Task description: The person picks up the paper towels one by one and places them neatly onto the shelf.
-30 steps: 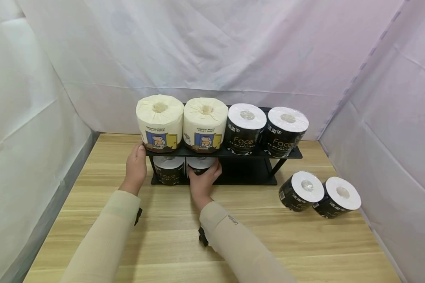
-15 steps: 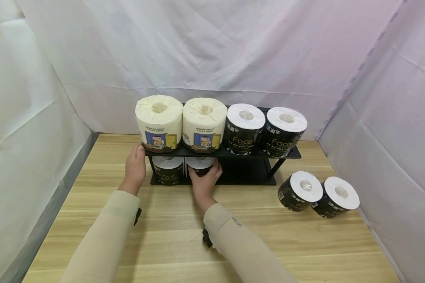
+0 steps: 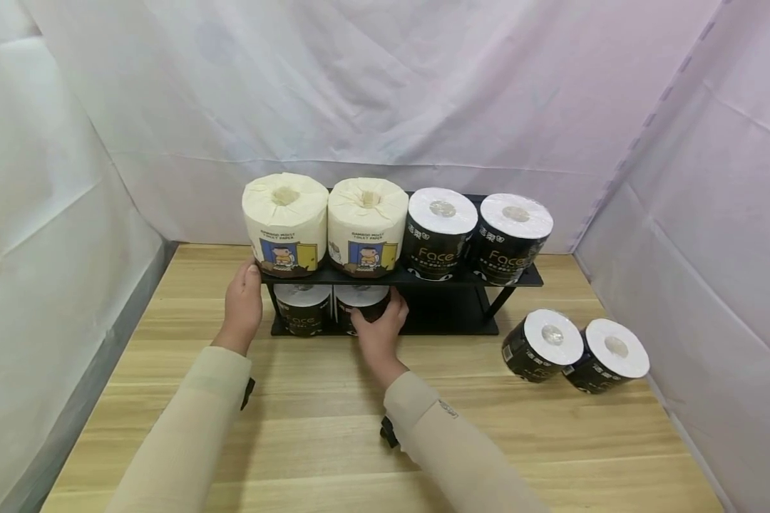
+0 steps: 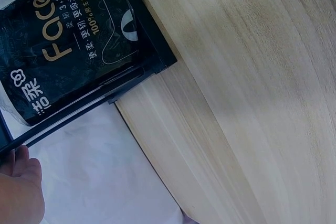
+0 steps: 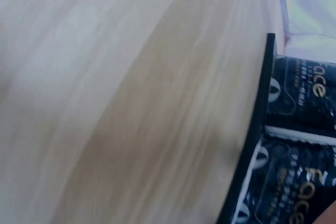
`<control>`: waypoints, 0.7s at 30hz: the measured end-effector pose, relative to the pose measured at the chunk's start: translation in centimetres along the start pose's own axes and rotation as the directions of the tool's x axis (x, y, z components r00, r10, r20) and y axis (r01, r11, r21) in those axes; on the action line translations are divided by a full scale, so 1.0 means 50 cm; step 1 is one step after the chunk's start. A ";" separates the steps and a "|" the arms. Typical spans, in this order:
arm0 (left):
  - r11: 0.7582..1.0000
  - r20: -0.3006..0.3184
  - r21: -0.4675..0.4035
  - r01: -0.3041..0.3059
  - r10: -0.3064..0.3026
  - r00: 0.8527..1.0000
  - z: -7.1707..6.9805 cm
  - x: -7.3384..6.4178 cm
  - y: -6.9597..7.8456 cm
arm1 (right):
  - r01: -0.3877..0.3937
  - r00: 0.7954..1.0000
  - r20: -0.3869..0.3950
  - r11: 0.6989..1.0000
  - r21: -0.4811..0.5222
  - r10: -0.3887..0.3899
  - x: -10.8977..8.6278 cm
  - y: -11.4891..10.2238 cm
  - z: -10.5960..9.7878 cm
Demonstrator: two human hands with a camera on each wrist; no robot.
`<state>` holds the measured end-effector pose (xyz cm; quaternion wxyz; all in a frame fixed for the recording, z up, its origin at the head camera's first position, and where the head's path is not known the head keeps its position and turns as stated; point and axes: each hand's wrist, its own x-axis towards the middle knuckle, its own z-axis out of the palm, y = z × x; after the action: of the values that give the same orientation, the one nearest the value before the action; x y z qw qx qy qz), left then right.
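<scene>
My left hand (image 3: 242, 303) grips the left end of the black two-tier rack (image 3: 445, 313) at its upper shelf. In the left wrist view, the fingertips (image 4: 23, 163) meet the rack's dark edge. On the lower shelf, my right hand (image 3: 381, 328) holds a black-wrapped toilet roll (image 3: 362, 298), thumb at its front and fingers at its right side. Against it on the left stands another black-wrapped roll (image 3: 303, 313). Both show "Face" lettering in the right wrist view, where only a sliver of my hand appears. The upper shelf hides parts of their tops.
The upper shelf bears two cream rolls (image 3: 285, 224) on the left and two black-wrapped rolls (image 3: 441, 235) on the right. Two more black-wrapped rolls (image 3: 542, 345) stand on the wooden table (image 3: 321, 427), right of the rack. White cloth walls (image 3: 385, 85) enclose the back and sides.
My right hand has shifted slightly right and its thumb lower on the roll, so more of the roll's front shows. My left hand stays on the rack's end.
</scene>
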<state>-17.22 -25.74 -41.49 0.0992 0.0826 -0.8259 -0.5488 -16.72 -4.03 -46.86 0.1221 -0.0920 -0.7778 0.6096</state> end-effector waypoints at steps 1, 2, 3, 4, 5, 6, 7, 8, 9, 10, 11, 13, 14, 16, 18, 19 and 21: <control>1.000 0.002 -0.002 0.003 -0.003 1.000 0.000 0.000 0.000 | -0.004 1.000 0.008 1.000 -0.005 0.004 0.002 -0.001 -0.007; 1.000 0.004 -0.003 0.005 -0.005 1.000 0.001 0.000 0.000 | -0.008 1.000 0.014 1.000 -0.011 0.008 0.003 -0.003 -0.014; 1.000 0.005 -0.001 0.006 -0.006 1.000 0.001 0.000 0.000 | -0.010 1.000 0.021 1.000 -0.012 0.011 0.005 -0.005 -0.022; 1.000 0.006 -0.001 0.006 -0.006 1.000 0.001 0.000 0.001 | -0.006 1.000 0.027 1.000 -0.014 0.006 0.005 -0.008 -0.030; 1.000 0.007 0.000 0.005 -0.005 1.000 0.001 0.001 0.000 | -0.004 0.999 0.034 1.000 -0.022 0.004 0.006 -0.009 -0.038; 1.000 0.008 0.002 0.004 -0.004 1.000 0.001 0.001 0.000 | 0.000 0.999 0.043 1.000 -0.026 0.001 0.007 -0.011 -0.045; 1.000 0.006 0.003 0.004 -0.004 1.000 0.001 0.001 -0.001 | 0.003 0.999 0.053 0.999 -0.033 -0.001 0.007 -0.013 -0.053; 1.000 0.005 0.004 0.003 -0.003 1.000 0.001 0.001 -0.001 | 0.009 0.998 0.063 0.999 -0.047 -0.006 0.008 -0.014 -0.061; 1.000 0.005 0.006 0.001 -0.001 1.000 0.001 0.001 -0.001 | 0.017 0.997 0.074 0.998 -0.061 -0.013 0.010 -0.015 -0.068; 1.000 0.005 0.006 0.001 -0.001 1.000 0.001 0.001 -0.001 | 0.027 0.996 0.085 0.996 -0.080 -0.021 0.010 -0.015 -0.076; 1.000 0.006 0.008 0.002 -0.002 1.000 0.001 0.001 -0.001 | 0.033 0.995 0.098 0.995 -0.098 -0.023 0.012 -0.016 -0.083; 1.000 0.008 0.012 0.003 -0.003 1.000 0.000 0.001 -0.002 | 0.054 0.991 0.126 0.990 -0.132 -0.037 0.014 -0.017 -0.098; 1.000 0.007 0.013 0.007 -0.007 1.000 0.000 0.001 -0.002 | 0.064 0.989 0.142 0.986 -0.152 -0.042 0.015 -0.017 -0.106; 1.000 0.007 0.015 0.009 -0.010 1.000 0.000 0.000 -0.002 | 0.088 0.984 0.170 0.978 -0.187 -0.056 0.016 -0.017 -0.121; 1.000 0.006 0.014 0.011 -0.011 1.000 0.000 -0.001 -0.001 | 0.109 0.979 0.195 0.969 -0.224 -0.065 0.018 -0.018 -0.138; 1.000 0.006 0.013 0.011 -0.011 1.000 0.000 -0.001 -0.001 | 0.123 0.975 0.208 0.962 -0.245 -0.072 0.020 -0.017 -0.145; 1.000 0.007 0.013 0.006 -0.007 1.000 0.000 -0.002 0.000 | 0.150 0.970 0.226 0.945 -0.289 -0.085 0.023 -0.014 -0.160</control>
<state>-17.14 -25.73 -41.48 0.0940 0.0840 -0.8296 -0.5439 -15.38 3.54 -44.26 0.0599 0.0021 -0.8750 0.4805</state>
